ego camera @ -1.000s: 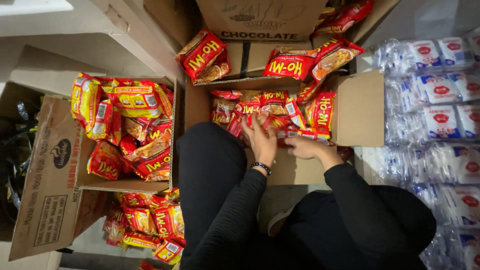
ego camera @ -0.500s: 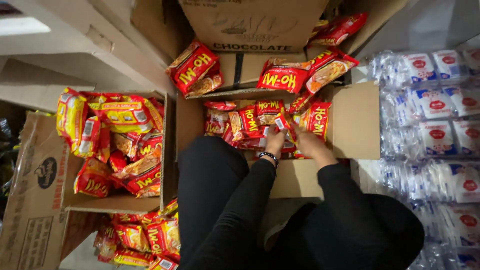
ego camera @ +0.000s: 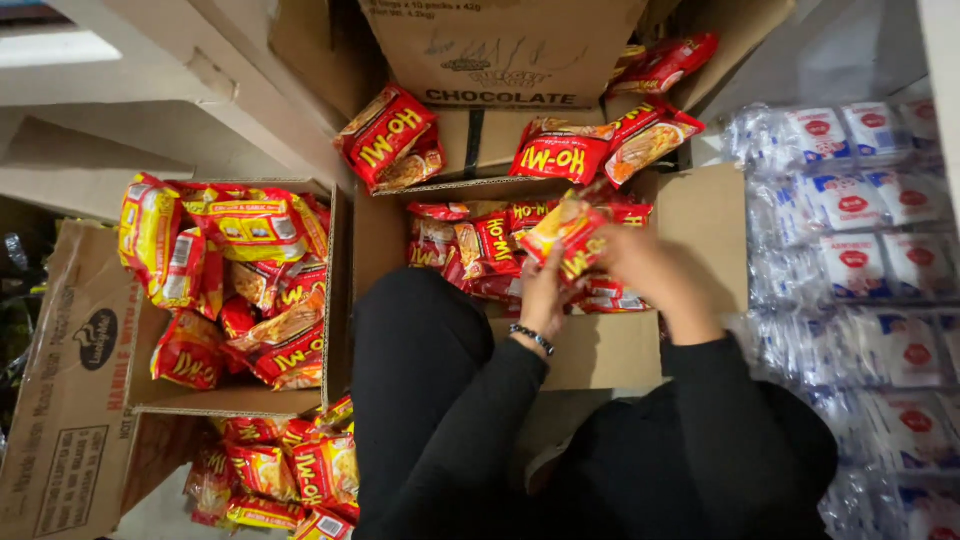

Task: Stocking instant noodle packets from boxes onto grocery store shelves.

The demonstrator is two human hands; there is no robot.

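Note:
Both hands hold one red and yellow noodle packet (ego camera: 566,236) above an open cardboard box (ego camera: 700,215) directly in front of me. My left hand (ego camera: 545,295), with a dark bracelet on the wrist, grips the packet's lower edge. My right hand (ego camera: 650,270) grips its right side. Several more red noodle packets (ego camera: 470,245) lie in the box beneath the hands. Black sleeves cover both arms.
A second open box (ego camera: 335,270) at the left is heaped with the same packets. More packets (ego camera: 290,470) lie on the floor at the lower left, and others (ego camera: 390,140) rest on boxes behind. Clear-wrapped white packs (ego camera: 860,270) are stacked at the right.
Both hands rose out of the box, lifting one noodle packet clear of the pile. The view shifted slightly right and closer.

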